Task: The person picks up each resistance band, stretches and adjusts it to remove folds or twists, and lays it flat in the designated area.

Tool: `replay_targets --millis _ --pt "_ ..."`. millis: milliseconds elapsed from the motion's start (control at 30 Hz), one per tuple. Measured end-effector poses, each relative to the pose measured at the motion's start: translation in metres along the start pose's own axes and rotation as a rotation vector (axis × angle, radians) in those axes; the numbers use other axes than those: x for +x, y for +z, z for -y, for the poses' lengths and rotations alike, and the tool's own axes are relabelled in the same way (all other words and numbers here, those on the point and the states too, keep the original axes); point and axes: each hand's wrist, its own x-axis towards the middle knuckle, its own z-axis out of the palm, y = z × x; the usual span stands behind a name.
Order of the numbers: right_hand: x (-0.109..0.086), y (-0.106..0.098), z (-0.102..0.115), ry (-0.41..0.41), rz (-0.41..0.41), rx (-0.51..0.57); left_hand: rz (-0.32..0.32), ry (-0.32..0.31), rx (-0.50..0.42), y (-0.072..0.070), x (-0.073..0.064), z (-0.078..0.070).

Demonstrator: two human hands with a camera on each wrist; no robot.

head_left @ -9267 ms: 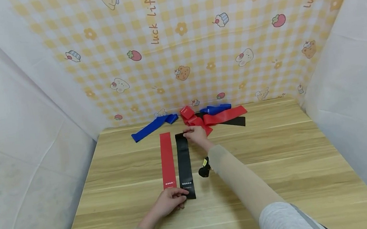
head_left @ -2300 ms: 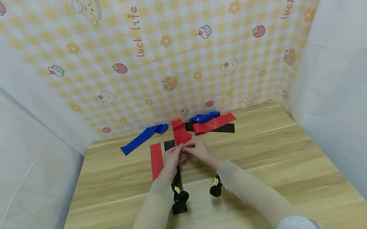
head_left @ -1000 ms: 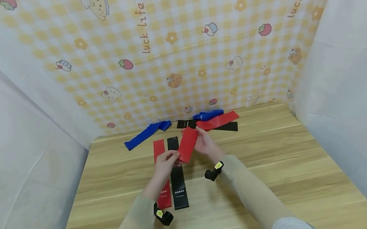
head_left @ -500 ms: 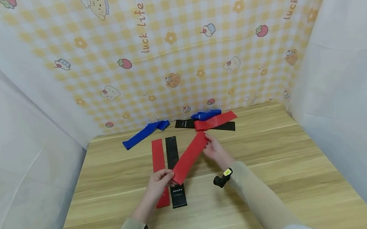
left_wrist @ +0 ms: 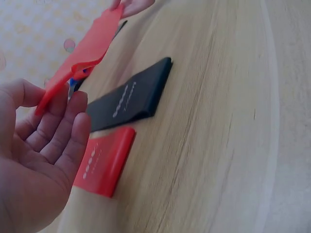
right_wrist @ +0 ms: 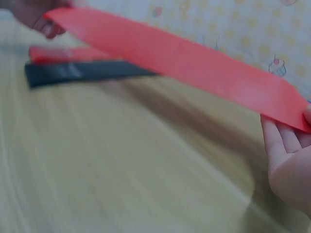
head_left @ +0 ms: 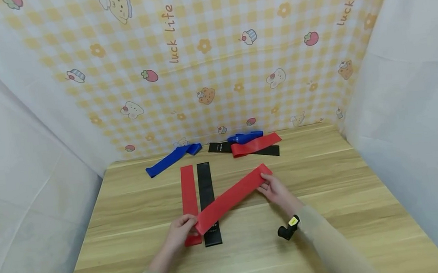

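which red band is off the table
The red band held near its ends by the left hand and right hand; the other two lie on the table, one beside a black band, one across another farther back.

"What sort of place is this?"

"A small curtained-off booth, probably a recording set. I can't tell what kind of room surrounds it."

"What points to a booth?"

"Loose white sheeting walls off both sides of a pale wood-grain table, and a cartoon-printed, yellow-and-white checked cloth hangs right along its far edge."

"And to recording?"

"Small black wrist cameras sit at the person's beige sleeve cuffs."
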Motion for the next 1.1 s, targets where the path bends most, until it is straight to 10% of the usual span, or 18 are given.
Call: replay_targets --millis 433,1100 --pt "-0.016 -0.032 0.004 -0.096 0.035 -0.414 -0.099 -0.044 -0.027 -0.008 0.009 0.019" --pt "-0.019 -0.038 0.010 -0.057 0.033 -0.483 -0.094 -0.035 -0.019 -0.017 0.010 0.016"
